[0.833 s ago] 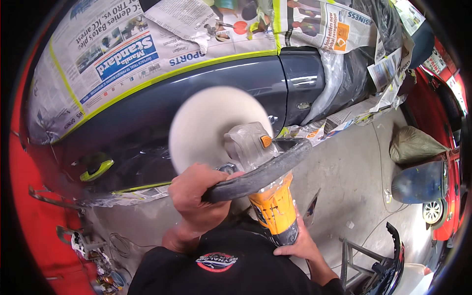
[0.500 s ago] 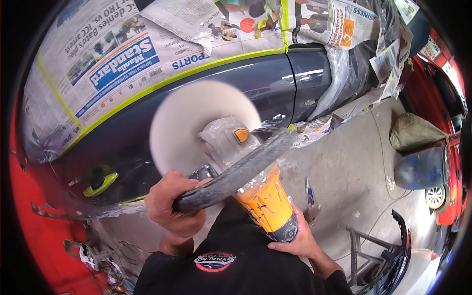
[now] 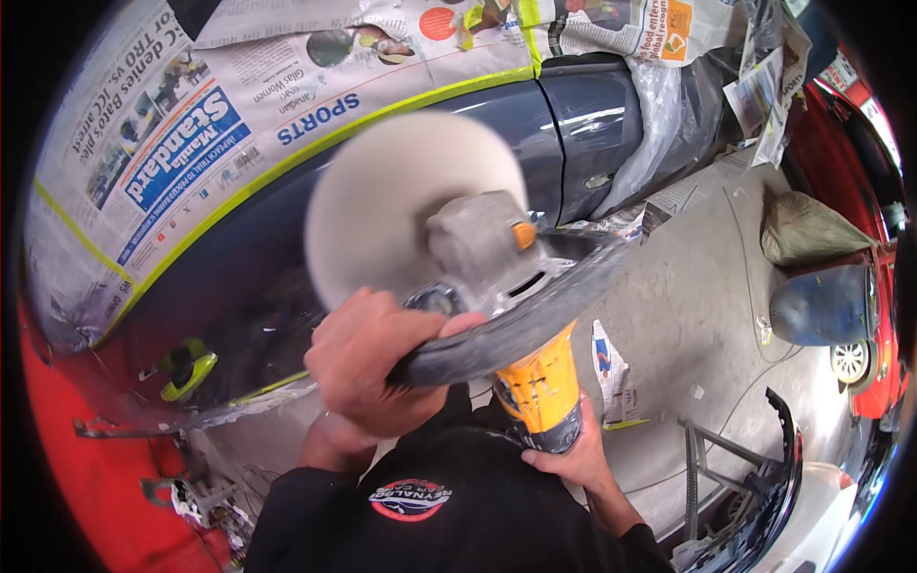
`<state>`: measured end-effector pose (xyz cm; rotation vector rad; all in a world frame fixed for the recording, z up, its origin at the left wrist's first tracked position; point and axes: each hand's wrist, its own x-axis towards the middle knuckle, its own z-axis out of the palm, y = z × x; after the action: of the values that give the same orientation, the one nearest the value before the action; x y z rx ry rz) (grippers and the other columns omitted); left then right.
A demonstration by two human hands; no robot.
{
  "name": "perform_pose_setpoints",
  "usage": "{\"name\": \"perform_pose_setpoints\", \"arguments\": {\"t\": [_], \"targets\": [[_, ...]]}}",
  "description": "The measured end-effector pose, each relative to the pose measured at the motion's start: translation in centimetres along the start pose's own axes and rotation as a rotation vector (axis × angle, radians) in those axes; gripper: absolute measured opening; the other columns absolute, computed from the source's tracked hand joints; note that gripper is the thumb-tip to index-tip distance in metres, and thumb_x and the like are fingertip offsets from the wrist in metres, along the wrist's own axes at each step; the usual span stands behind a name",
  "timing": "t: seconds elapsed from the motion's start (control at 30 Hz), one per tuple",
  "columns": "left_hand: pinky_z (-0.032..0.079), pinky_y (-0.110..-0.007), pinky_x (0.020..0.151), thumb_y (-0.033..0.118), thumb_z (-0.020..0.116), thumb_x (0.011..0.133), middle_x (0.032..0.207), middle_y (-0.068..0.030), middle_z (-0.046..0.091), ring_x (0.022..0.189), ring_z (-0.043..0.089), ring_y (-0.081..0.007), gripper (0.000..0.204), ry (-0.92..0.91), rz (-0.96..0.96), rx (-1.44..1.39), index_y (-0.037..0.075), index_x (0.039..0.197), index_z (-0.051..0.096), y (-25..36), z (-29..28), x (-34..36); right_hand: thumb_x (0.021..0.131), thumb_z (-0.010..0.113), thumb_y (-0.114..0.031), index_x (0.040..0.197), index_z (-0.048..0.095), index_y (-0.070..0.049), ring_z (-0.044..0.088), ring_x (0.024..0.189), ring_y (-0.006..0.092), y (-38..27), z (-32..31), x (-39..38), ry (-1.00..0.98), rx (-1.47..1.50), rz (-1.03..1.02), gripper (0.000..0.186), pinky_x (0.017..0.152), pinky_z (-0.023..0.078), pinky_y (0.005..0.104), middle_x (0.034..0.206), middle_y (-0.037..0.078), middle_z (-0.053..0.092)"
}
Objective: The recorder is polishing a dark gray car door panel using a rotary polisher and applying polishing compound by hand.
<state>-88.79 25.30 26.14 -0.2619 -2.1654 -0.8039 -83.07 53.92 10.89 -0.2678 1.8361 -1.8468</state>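
Note:
My left hand (image 3: pixel 368 349) grips the black loop handle (image 3: pixel 516 320) of a polisher; my right hand (image 3: pixel 573 454) is wrapped round the rear of its yellow body (image 3: pixel 540 372). The tool's round white pad (image 3: pixel 373 181), blurred, covers part of a dark grey car panel (image 3: pixel 239 296); whether it touches the paint I cannot tell. Newspaper (image 3: pixel 248 91) edged with yellow tape (image 3: pixel 435 88) masks the car above the panel. Yellow masking (image 3: pixel 191 372) surrounds a dark fitting low on the left of the panel.
At the right are a red car (image 3: pixel 860 162), a tan sack (image 3: pixel 807 229), a blue drum (image 3: pixel 821 310) and a metal stand (image 3: pixel 716 458) beside a black curved part (image 3: pixel 783 458). Cables (image 3: pixel 735 220) cross the concrete floor (image 3: pixel 688 296). A red surface (image 3: pixel 86 449) is at the left.
The polisher and both hands moved left, then back right, with the pad now higher on the panel in the picture. The view has shifted slightly; both grips remain.

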Motion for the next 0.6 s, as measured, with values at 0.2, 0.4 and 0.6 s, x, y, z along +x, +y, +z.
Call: {"name": "perform_pose_setpoints", "arguments": {"t": [0.2,0.4,0.6], "targets": [[0.035,-0.035,0.048,0.007,0.097,0.07,0.063,-0.0053,0.053,0.051,0.048,-0.0236,0.031,0.048,0.007,-0.007,0.009,0.08,0.068,1.5,6.0,3.4,0.066,0.095,-0.008,0.164,0.023,0.003,0.055,0.138,0.024,-1.3,-5.1,2.1,0.053,0.09,-0.005,0.122,0.116,0.044,0.0405,0.15,0.016,0.053],[0.037,-0.032,0.049,0.004,0.091,0.078,0.062,-0.0048,0.06,0.049,0.051,-0.0193,0.021,0.086,-0.021,-0.022,0.005,0.076,0.071,1.5,5.6,2.2,0.068,0.096,-0.012,0.166,0.022,0.001,0.06,0.134,0.024,-1.8,-7.1,4.2,0.001,-0.025,-0.065,0.124,0.113,0.047,0.0404,0.145,0.017,0.06],[0.042,-0.032,0.054,0.003,0.092,0.074,0.066,-0.0066,0.062,0.053,0.055,-0.0212,0.022,0.166,-0.086,-0.028,0.003,0.08,0.07,2.7,4.3,-0.6,0.071,0.096,-0.02,0.169,0.021,-0.001,0.068,0.126,0.0255,-0.3,-8.5,5.4,-0.147,-0.149,-0.077,0.124,0.111,0.05,0.0384,0.137,0.02,0.07]]}}
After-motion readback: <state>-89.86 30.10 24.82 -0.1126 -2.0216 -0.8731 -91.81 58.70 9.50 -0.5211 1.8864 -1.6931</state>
